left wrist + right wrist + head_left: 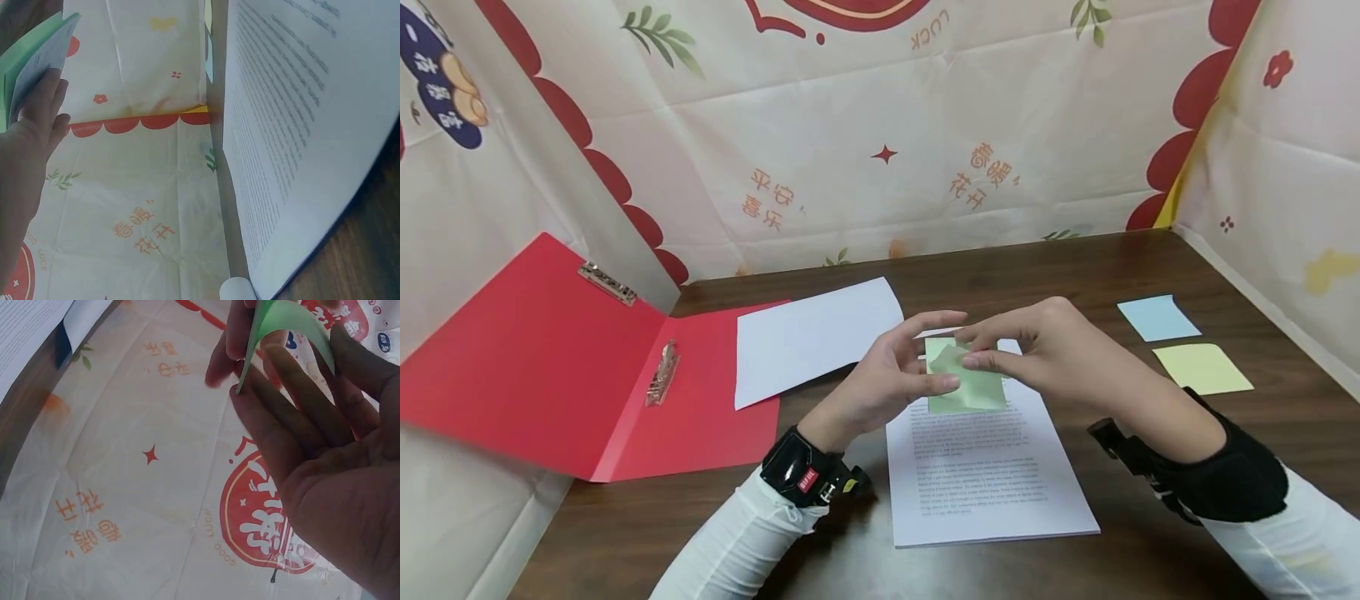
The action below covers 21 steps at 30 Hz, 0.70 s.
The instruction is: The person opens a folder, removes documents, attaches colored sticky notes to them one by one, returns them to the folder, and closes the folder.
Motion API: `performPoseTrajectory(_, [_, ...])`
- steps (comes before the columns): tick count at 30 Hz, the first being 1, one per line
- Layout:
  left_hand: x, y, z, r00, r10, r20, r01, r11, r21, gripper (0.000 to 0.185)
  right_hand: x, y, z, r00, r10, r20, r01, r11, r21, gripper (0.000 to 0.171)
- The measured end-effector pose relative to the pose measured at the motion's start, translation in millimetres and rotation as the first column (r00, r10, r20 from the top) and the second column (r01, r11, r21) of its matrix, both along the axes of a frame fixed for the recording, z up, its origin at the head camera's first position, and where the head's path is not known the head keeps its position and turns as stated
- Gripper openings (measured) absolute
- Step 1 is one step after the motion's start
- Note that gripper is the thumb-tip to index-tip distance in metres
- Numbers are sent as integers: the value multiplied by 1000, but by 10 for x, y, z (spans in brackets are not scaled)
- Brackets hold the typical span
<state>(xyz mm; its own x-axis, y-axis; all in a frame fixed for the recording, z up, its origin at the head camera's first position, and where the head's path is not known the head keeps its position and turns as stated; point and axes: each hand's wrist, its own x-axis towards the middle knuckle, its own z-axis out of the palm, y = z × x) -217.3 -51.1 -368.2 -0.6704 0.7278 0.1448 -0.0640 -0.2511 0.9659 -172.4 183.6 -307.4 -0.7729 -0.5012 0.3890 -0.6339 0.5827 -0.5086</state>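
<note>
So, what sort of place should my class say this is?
Probably a study or office desk, screened with patterned cloth: there's an open red folder, printed pages and coloured sticky notes.

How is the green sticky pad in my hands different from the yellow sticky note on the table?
The green sticky pad is held up by the left hand and right hand; the yellow sticky note rests on the table. The green pad has a sheet bent upward, while the yellow note lies nearly flat. The pad is pale green, the note pale yellow. Both are small, pale-coloured paper.
</note>
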Motion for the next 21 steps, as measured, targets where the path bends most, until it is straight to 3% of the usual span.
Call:
performPoseTrajectory(4, [-11,24,5,998,62,-24,-65,993,-100,56,-21,-5,-44,992,-7,-123,9,1000,13,20])
performPoseTrajectory(7, [-14,54,4,991,126,-46,-132,976,-175,50,-26,-18,-89,966,31,-255,-13,997,71,25])
performPoseTrajectory(10, [-9,84,0,975,199,-95,-216,950,-226,41,-15,-49,-127,924,53,-378,8,988,156,31])
performPoseTrajectory(15, [1,106,-29,928,317,-194,-360,897,-256,35,19,-130,-206,854,89,-513,94,943,319,39])
performPoseTrajectory(18, [13,115,-59,912,371,-174,-406,880,-248,38,31,-171,-263,803,132,-582,132,911,390,43])
performPoseTrajectory(21, [27,131,-97,908,407,-104,-420,880,-222,40,43,-191,-303,757,168,-631,166,885,435,50])
